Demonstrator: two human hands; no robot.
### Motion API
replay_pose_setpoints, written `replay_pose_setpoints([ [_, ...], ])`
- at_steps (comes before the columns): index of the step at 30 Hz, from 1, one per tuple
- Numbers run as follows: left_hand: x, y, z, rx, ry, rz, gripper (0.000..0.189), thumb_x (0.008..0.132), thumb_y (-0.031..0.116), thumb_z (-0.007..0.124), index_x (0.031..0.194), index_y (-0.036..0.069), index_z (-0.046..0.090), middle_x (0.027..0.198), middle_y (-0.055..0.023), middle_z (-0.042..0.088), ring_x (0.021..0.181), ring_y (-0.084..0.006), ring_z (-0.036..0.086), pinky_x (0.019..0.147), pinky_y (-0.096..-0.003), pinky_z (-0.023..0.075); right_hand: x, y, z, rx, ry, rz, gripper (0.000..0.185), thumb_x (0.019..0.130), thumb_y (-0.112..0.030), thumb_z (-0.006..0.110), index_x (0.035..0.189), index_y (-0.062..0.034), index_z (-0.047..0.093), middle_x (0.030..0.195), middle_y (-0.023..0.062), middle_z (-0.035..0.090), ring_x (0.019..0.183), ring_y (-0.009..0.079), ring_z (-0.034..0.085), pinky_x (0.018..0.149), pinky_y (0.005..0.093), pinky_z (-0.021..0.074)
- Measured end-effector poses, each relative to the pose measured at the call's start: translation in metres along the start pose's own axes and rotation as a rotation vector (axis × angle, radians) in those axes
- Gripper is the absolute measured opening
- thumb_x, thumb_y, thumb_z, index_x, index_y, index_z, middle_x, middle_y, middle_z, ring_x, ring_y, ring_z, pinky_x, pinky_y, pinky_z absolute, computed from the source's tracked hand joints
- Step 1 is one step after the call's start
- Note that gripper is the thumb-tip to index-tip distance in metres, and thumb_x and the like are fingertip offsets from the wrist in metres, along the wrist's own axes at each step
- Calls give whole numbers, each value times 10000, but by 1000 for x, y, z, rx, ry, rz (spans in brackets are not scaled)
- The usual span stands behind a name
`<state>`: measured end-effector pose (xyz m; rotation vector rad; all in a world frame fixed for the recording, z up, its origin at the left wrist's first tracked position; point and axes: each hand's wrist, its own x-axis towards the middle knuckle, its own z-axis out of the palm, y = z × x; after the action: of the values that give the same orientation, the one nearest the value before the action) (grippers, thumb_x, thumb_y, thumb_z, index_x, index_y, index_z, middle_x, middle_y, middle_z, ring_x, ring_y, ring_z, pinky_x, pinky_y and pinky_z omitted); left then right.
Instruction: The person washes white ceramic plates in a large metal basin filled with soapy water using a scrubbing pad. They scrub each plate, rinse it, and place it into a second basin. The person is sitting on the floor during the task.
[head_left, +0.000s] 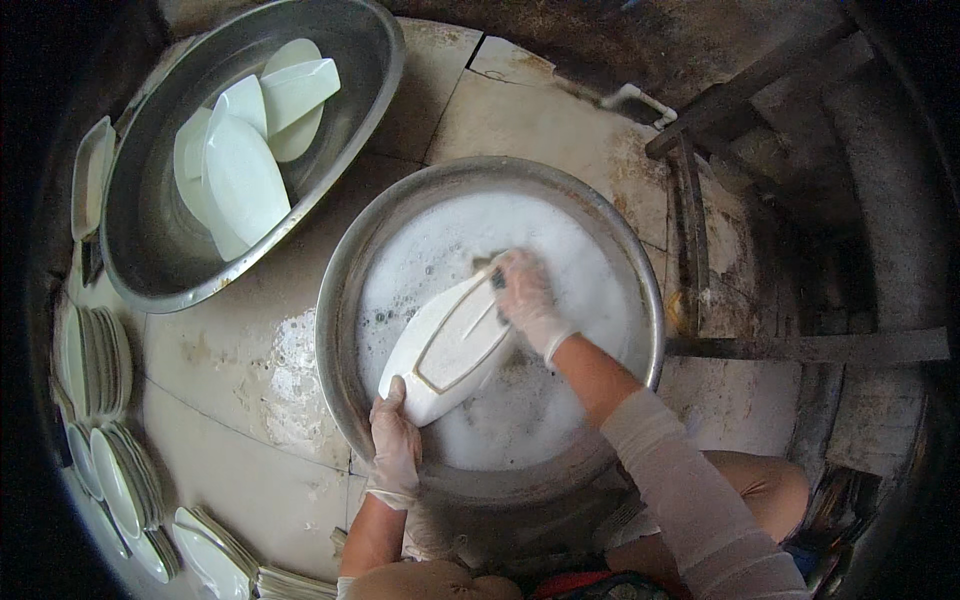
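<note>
A white boat-shaped serving plate (457, 337), underside up with its raised foot ring showing, is tilted over a round metal basin (652, 300) of foamy water (510, 214). My left hand (395, 442), in a clear glove, grips the plate's near left end, thumb on top. At the far right end, my right hand (525, 292), gloved too and slightly blurred, presses a dark scrubbing pad (499, 281) on the plate; the pad is mostly hidden under the fingers.
A larger metal basin (379, 112) at the upper left holds several white plates (247, 172). Stacks of white plates (97, 360) stand along the left side, with more oval dishes (214, 559) at the lower left. A wooden frame (810, 346) is at the right; a white pipe (641, 97) lies behind on the tiles.
</note>
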<state>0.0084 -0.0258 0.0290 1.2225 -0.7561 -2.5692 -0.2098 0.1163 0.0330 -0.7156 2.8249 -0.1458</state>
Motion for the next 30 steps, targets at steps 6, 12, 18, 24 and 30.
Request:
replay_pose_setpoints([
  [6,1,-3,10,-27,-63,47,355,875,192,566,1160,-16,526,1144,-95,575,1078,-211,518,968,-352,358,-14,34,6,30,71,137,226,736,-224,658,907,-78,638,962,124,577,944,284,519,858,387,424],
  [12,13,-11,-4,-50,-31,40,367,877,202,567,1167,-17,519,1144,-101,573,1072,-219,520,966,-359,357,-111,-64,25,266,89,-233,234,674,-194,650,889,-120,596,991,108,545,1006,294,480,856,449,365],
  [18,-6,3,8,-16,55,35,363,878,183,573,1155,-42,512,1129,-115,579,1029,-221,545,937,-354,387,-73,-19,3,187,-22,134,195,739,-207,614,889,-83,632,954,118,576,987,290,509,869,444,373],
  [24,-40,46,47,115,-55,66,296,840,111,612,1078,-60,568,1018,-99,619,895,-174,593,822,-306,456,-61,16,-22,1228,-46,504,319,796,-293,632,1005,-52,630,984,80,642,890,193,599,799,314,456],
  [30,-92,87,85,397,-93,46,229,814,104,638,970,-63,632,889,-80,655,789,-140,610,697,-247,469,-108,25,-91,1648,-307,455,463,878,-422,543,1069,-5,606,977,59,627,918,122,581,833,265,456],
])
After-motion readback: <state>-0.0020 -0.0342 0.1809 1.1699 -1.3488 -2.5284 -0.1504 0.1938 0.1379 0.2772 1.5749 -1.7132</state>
